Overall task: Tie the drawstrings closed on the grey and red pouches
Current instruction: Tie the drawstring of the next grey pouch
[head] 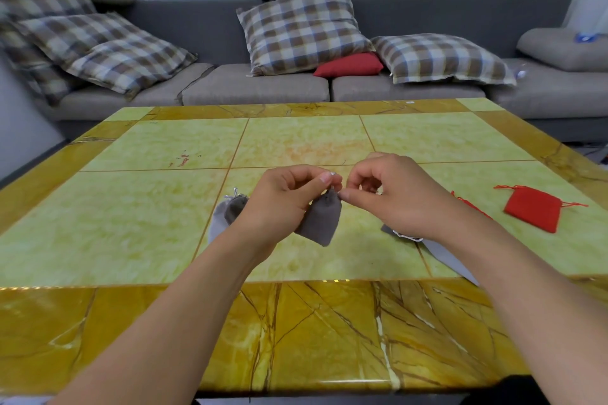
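Observation:
A dark grey pouch hangs above the table between my hands. My left hand pinches its pale drawstring at the gathered neck, a string tip showing by the thumb. My right hand pinches the string from the other side, fingertips touching the neck. Two more grey pouches lie behind my left wrist, cinched, strings sticking up. Another grey pouch lies flat under my right forearm, partly hidden. A red pouch lies open-necked at the right; a second red pouch's strings peek past my right wrist.
The green and amber marble-patterned table fills the view, its near edge by my elbows. Behind it runs a grey sofa with plaid cushions and a red cushion.

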